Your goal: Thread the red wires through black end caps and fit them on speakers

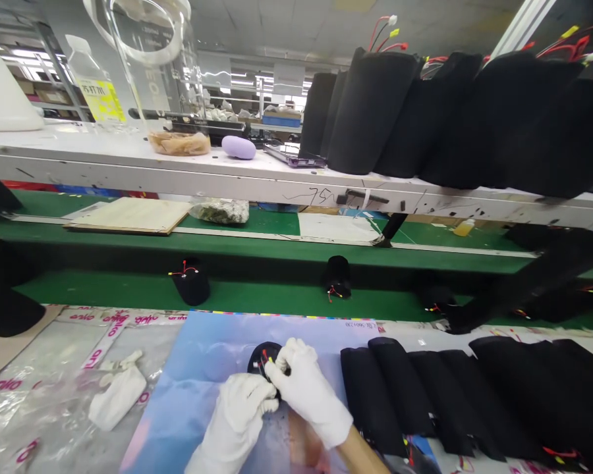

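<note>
We saw a black cylinder point(255, 359) with its round end facing up toward us; its long axis seemed to run down behind the gloves, though the view was poor. The gloved left hand point(237, 413) and right hand point(307, 390) gripped it closely from below and right, beside its red wires point(264, 359).

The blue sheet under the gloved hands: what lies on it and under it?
The blue sheet bears a round black part with red wires, in the left hand and right hand. What lies beneath is covered.
</note>
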The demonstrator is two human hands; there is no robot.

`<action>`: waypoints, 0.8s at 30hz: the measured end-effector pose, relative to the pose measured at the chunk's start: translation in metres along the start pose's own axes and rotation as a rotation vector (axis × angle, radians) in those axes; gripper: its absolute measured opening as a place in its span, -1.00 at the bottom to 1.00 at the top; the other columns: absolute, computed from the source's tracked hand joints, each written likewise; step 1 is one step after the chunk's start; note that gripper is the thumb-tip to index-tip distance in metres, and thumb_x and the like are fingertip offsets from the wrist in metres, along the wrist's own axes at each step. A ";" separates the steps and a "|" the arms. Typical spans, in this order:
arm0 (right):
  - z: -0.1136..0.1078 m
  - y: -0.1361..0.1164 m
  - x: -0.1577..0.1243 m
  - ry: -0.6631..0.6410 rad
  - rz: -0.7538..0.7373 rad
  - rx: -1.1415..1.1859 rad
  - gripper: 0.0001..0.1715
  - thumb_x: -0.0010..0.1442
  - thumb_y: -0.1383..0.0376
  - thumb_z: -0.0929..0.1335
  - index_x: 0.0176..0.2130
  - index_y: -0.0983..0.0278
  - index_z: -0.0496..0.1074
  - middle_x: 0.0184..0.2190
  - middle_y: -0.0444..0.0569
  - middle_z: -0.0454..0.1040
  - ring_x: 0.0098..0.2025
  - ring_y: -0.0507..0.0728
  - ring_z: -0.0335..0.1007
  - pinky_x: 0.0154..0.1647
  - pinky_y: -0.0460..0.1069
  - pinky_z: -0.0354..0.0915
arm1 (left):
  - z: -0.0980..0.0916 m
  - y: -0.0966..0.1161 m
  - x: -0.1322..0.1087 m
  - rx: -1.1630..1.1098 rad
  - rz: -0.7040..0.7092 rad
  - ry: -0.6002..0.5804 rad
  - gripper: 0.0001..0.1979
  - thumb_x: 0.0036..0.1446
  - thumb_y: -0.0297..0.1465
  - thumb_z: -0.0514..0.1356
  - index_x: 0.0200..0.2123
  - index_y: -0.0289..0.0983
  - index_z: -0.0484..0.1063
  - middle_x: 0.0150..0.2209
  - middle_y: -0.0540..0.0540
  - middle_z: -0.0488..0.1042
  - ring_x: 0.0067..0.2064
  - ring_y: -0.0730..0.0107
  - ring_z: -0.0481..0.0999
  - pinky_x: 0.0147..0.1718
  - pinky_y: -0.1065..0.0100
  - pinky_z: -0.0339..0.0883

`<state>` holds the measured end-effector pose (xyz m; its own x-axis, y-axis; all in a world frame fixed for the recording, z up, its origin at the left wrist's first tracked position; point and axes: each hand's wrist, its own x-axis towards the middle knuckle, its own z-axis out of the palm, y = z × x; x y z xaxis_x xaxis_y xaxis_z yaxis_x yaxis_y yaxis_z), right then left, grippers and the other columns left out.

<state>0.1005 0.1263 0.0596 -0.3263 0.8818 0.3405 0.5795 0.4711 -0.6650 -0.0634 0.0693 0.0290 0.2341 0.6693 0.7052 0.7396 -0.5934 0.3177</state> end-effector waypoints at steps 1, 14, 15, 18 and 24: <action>-0.012 0.005 -0.002 -0.043 -0.036 0.029 -0.82 0.15 0.43 0.39 -0.44 0.22 0.34 -0.45 -0.15 0.42 -0.39 0.07 0.37 -0.36 -0.03 0.30 | -0.005 -0.001 0.006 -0.031 0.003 -0.052 -0.79 0.12 -0.60 0.18 -0.27 -0.17 0.44 -0.41 0.04 0.57 -0.40 0.37 0.56 -0.38 0.34 0.37; -0.018 0.029 -0.028 -0.061 -0.539 -0.086 -0.81 0.40 0.31 0.22 -0.17 0.18 0.41 -0.24 -0.03 0.55 -0.19 0.19 0.41 -0.13 0.13 0.28 | -0.020 -0.008 0.012 -0.120 -0.092 -0.204 -0.81 0.11 -0.52 0.24 -0.24 -0.15 0.36 -0.38 0.07 0.50 -0.40 0.40 0.51 -0.40 0.36 0.39; -0.017 0.028 -0.022 -0.086 -0.545 -0.102 -0.78 0.40 0.29 0.21 -0.23 0.18 0.41 -0.29 -0.05 0.53 -0.24 0.18 0.36 -0.17 0.12 0.25 | -0.018 -0.008 0.008 -0.105 -0.112 -0.160 -0.81 0.14 -0.49 0.25 -0.20 -0.18 0.34 -0.37 0.04 0.48 -0.40 0.41 0.50 -0.41 0.37 0.40; -0.017 0.022 -0.012 -0.148 -0.566 -0.131 -0.77 0.38 0.24 0.21 -0.28 0.18 0.40 -0.33 -0.08 0.48 -0.29 0.17 0.27 -0.23 0.10 0.16 | -0.010 -0.010 -0.005 -0.042 -0.090 0.000 -0.87 0.22 -0.46 0.21 -0.20 -0.20 0.29 -0.34 -0.01 0.44 -0.34 0.37 0.51 -0.36 0.35 0.45; -0.006 -0.002 -0.030 -0.095 -0.447 -0.094 -0.84 0.33 0.29 0.24 -0.27 0.20 0.39 -0.37 -0.04 0.38 -0.31 0.19 0.19 -0.25 0.11 0.14 | -0.013 -0.013 -0.011 0.055 0.155 0.036 -0.67 0.18 -0.67 0.09 -0.14 -0.15 0.44 -0.31 -0.01 0.56 -0.24 0.33 0.53 -0.17 0.29 0.41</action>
<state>0.1133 0.0985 0.0545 -0.6241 0.5881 0.5144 0.4302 0.8083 -0.4021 -0.0838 0.0636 0.0258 0.3259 0.5548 0.7655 0.7300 -0.6621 0.1691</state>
